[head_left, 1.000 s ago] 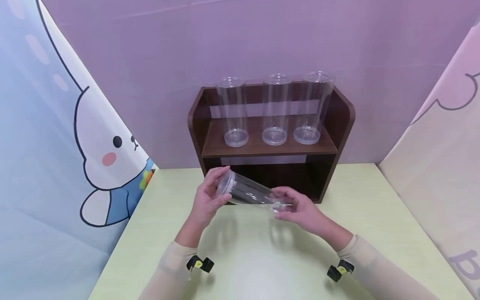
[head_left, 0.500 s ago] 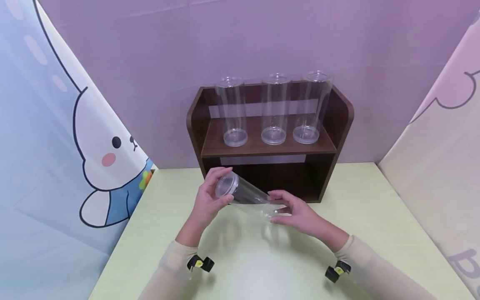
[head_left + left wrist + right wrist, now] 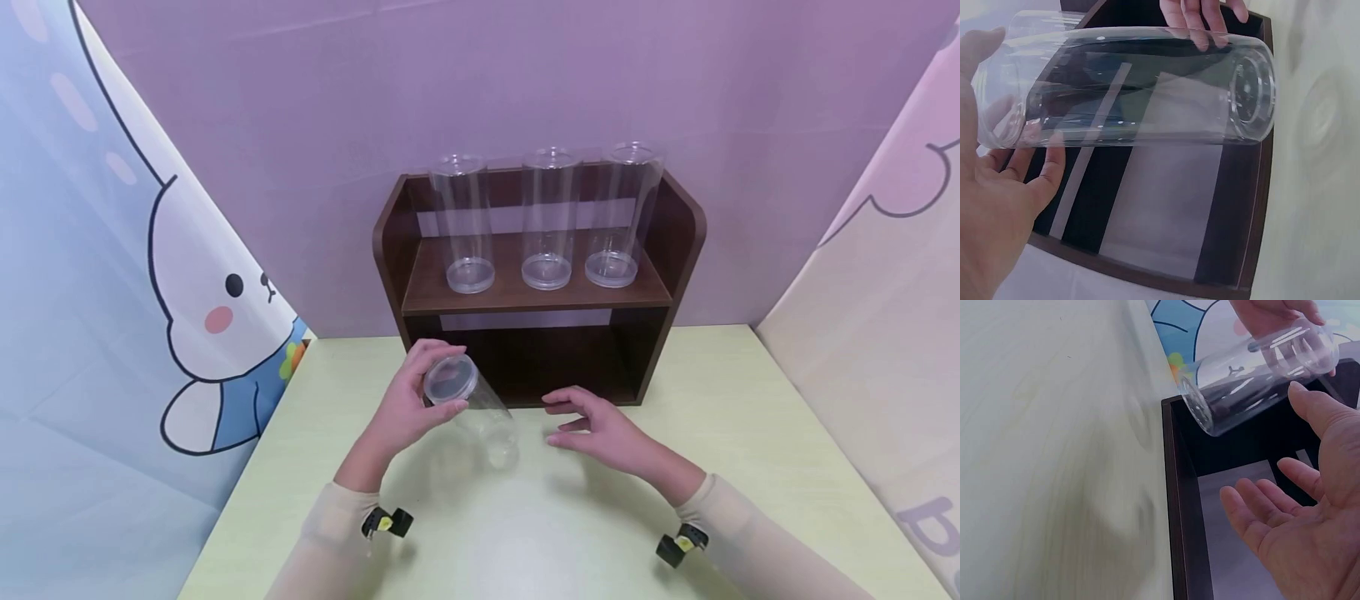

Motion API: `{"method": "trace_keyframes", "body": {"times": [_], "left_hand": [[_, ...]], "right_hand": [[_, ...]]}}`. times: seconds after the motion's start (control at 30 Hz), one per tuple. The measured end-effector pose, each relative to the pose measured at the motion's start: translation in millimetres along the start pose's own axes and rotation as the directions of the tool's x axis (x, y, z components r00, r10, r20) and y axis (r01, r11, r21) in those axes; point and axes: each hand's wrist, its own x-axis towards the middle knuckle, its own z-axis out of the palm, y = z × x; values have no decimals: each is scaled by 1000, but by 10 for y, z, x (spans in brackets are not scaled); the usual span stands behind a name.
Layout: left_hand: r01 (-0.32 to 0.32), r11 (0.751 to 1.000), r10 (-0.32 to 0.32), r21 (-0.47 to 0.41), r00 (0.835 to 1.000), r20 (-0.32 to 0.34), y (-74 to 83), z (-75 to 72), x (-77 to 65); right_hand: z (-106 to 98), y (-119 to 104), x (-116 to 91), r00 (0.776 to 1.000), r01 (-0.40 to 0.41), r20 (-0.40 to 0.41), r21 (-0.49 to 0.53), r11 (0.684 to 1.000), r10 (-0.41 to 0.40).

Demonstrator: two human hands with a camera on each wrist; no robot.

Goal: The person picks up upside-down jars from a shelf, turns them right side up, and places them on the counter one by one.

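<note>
My left hand (image 3: pixel 408 400) grips a clear plastic jar (image 3: pixel 487 421) by its lidded upper end, thumb on the near side and fingers on the far side. The jar leans, its lower end pointing down and right over the table. In the left wrist view the see-through jar (image 3: pixel 1129 87) spans the frame, with its round base (image 3: pixel 1254 90) at the right. My right hand (image 3: pixel 600 429) hovers to the right of the jar, fingers loosely bent and nothing in them. In the right wrist view a gap shows between that hand (image 3: pixel 1310 512) and the jar (image 3: pixel 1241 381).
A dark brown two-tier shelf (image 3: pixel 536 308) stands at the back of the pale table (image 3: pixel 712 400). Three similar clear jars, a left one (image 3: pixel 471 275), a middle one (image 3: pixel 547 272) and a right one (image 3: pixel 611 269), stand upright on its upper tier. Printed cloth walls enclose the table.
My right hand has let go of the jar's lower end. The left hand has swung the jar toward upright, its bottom end moving left and down.
</note>
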Motion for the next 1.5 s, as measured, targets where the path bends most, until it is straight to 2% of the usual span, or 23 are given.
{"method": "trace_keyframes", "body": {"times": [0.17,0.47,0.63,0.9,1.5], "left_hand": [[3,994,-5,107,1000,19,-17,-80,-28],[43,976,-47,215,999,14,-25,-225,-61],[51,960,-56,276,998,10,-46,-289,-68],[68,956,-73,286,997,9,-29,-349,-79],[27,957,-41,287,998,41,-101,-342,-77]], "right_hand": [[-6,20,8,1000,11,-1,-2,1000,-11],[-7,93,20,994,110,-17,-74,991,-111],[-14,136,25,992,123,-14,-100,987,-125],[-26,160,21,993,114,-6,-121,986,-116],[-16,155,25,988,147,-21,-161,976,-152]]}}
